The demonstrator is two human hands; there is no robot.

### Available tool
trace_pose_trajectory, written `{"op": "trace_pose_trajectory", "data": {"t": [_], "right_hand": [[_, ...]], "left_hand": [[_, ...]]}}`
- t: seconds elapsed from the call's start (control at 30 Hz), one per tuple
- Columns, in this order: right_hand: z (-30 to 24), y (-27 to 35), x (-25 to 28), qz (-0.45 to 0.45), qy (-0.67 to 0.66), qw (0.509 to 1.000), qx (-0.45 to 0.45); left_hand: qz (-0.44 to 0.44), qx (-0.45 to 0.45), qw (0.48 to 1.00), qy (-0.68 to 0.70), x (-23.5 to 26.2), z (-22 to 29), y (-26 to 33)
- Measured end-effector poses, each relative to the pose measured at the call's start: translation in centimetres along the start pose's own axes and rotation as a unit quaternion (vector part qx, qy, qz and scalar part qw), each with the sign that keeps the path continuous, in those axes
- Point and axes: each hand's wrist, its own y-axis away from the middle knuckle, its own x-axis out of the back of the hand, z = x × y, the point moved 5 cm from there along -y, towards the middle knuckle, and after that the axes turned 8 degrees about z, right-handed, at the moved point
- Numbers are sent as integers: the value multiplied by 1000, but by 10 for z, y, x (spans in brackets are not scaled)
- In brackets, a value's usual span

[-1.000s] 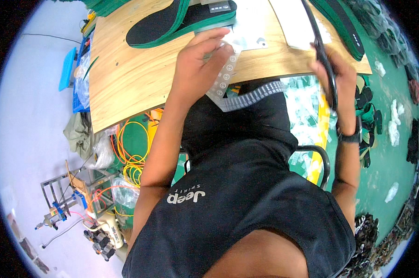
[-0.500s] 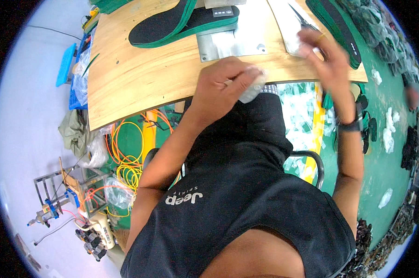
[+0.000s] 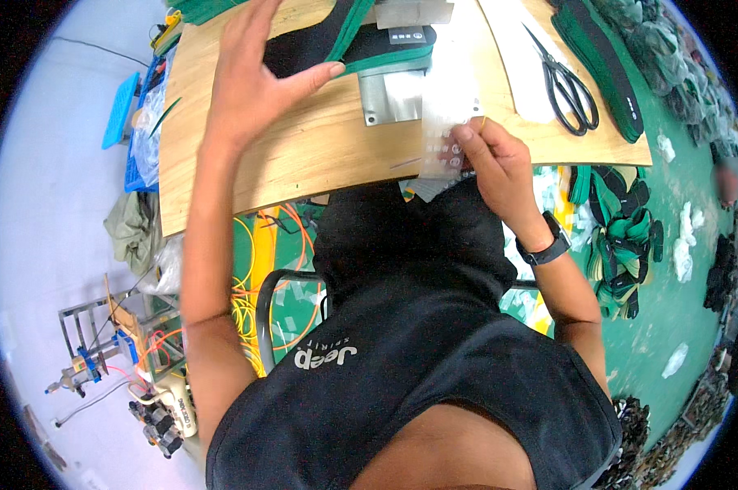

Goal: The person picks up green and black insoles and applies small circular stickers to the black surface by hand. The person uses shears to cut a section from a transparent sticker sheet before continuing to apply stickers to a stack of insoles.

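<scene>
- Broadly, a pale wooden board point(image 3: 304, 155) serves as the work surface, its near edge just in front of the person's dark-clad torso.
- On the board's far side lies a black insole with a green rim point(image 3: 361, 45), long and flat, partly over a grey metal plate point(image 3: 389, 98).
- Next comes the translucent sticker sheet point(image 3: 451, 106), a pale strip with rows of small round dots near its lower end; it runs from the middle of the board down to the near edge.
- To the right, black scissors point(image 3: 566, 82) lie on a white sheet, well apart from both hands.
- Over the insole, the left hand point(image 3: 259, 73) hovers with fingers spread and thumb out, holding nothing.
- At the sheet's lower end, the right hand point(image 3: 500, 167) pinches the dotted part between thumb and fingertips; a black watch point(image 3: 549, 247) sits on that wrist.
</scene>
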Motion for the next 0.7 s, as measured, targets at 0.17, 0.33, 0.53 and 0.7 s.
{"op": "trace_pose_trajectory", "data": {"t": [0.17, 0.33, 0.53, 0.7], "right_hand": [[4, -3, -2, 6, 34, 999, 0], [1, -4, -9, -12, 70, 997, 0], [2, -7, -12, -53, 75, 996, -12], [4, -8, -8, -77, 45, 995, -41]], "left_hand": [[-128, -57, 990, -27, -46, -40, -20], [-233, -34, 970, -65, -90, -48, 0], [-207, 2, 978, -31, -81, -40, -4], [-177, -4, 984, 20, -76, -45, -4]]}}
